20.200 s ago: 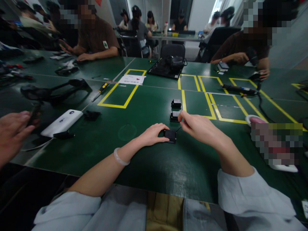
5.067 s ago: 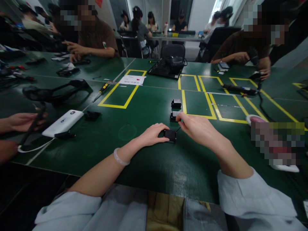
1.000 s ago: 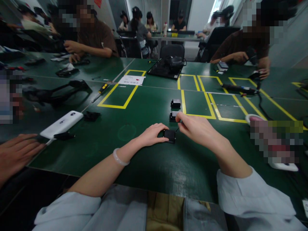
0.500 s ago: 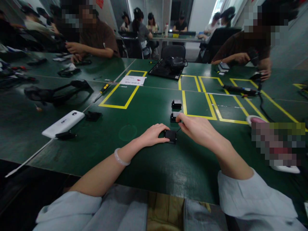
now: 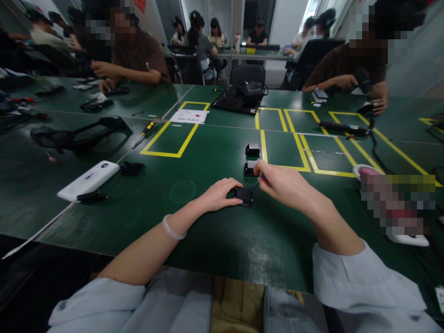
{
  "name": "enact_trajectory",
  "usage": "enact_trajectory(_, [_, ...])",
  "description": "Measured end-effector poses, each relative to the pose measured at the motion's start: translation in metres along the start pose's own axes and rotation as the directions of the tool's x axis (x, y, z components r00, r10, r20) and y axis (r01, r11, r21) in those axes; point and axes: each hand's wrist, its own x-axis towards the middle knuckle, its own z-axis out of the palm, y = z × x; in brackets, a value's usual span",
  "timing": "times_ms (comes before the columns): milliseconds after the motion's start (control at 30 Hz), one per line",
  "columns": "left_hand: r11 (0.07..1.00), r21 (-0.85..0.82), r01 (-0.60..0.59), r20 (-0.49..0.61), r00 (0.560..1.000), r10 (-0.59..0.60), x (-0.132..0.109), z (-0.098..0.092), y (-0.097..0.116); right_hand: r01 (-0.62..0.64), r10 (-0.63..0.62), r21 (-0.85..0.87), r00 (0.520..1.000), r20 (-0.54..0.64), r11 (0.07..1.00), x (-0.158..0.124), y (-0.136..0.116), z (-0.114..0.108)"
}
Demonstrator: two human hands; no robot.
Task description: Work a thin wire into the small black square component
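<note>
My left hand (image 5: pixel 219 195) rests on the green table (image 5: pixel 208 231) with its fingers closed around the left side of a small black box (image 5: pixel 244 195). My right hand (image 5: pixel 281 185) hovers just right of it, thumb and finger pinched on a thin dark tool whose tip reaches the box's upper right corner. Two more small black boxes lie just beyond, the near one (image 5: pixel 249 167) partly behind my right fingertips and the far one (image 5: pixel 253 149) free.
A white device (image 5: pixel 89 180) with a black plug lies left. Yellow tape rectangles (image 5: pixel 173 134) mark the table. A black tray (image 5: pixel 239 98) and white paper (image 5: pixel 189 115) sit farther back. Other people work along the far edge and right.
The neighbour's hand at the left edge has gone from view. My hands and the black box stay in place.
</note>
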Motion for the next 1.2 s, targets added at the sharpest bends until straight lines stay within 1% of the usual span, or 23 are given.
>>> enact_trajectory(67, [1.0,0.001,0.0,0.0,1.0,0.0,0.0004,-0.0001,0.0006,-0.026,0.026,-0.028,1.0,0.0,0.999,0.001,-0.0023,-0.0003])
enact_trajectory(200, [1.0,-0.005,-0.001,0.002,1.0,0.001,0.0008,0.0,0.0014,-0.122,0.127,-0.185,0.992,0.012,0.975,0.004,-0.006,-0.0004])
enact_trajectory(267, [1.0,-0.008,0.002,0.002,1.0,-0.002,0.0008,0.0,0.0016,-0.128,0.136,-0.219,0.991,0.019,0.967,0.0045,-0.0059,0.0003])
enact_trajectory(333, [1.0,-0.011,0.002,-0.001,1.0,-0.002,0.001,-0.0001,0.0018,-0.099,0.104,-0.195,0.994,0.016,0.976,0.0038,-0.0047,0.0012])
enact_trajectory(433, [1.0,-0.017,0.001,-0.002,1.0,-0.001,0.0013,0.0002,0.0017,-0.051,0.053,-0.111,0.999,0.009,0.993,0.0014,-0.0028,0.0019])
enact_trajectory(667, [1.0,-0.004,-0.007,-0.006,1.0,0.007,0.0021,0.0018,0.0013,-0.007,0.007,-0.008,1.0,0.001,1.0,-0.0006,-0.0007,0.0015])
enact_trajectory(800, [1.0,-0.016,-0.01,-0.005,1.0,0.01,0.0022,0.0019,0.0014,-0.052,0.051,-0.029,0.999,-0.018,0.998,0.0008,-0.0019,0.0022])
enact_trajectory(967, [1.0,-0.018,-0.014,0.003,1.0,0.014,0.0027,0.0017,0.0011,-0.12,0.119,-0.161,0.993,-0.018,0.98,0.0033,-0.0029,0.0045])
enact_trajectory(1033, [1.0,-0.014,-0.01,0.005,1.0,0.011,0.003,0.0017,0.0009,-0.111,0.111,-0.157,0.994,-0.005,0.981,0.0034,-0.0026,0.0047])
enact_trajectory(1200, [1.0,-0.014,-0.008,0.004,1.0,0.008,0.003,0.0018,0.0012,-0.029,0.029,-0.053,1.0,0.009,0.998,0.0002,0.0005,0.0025])
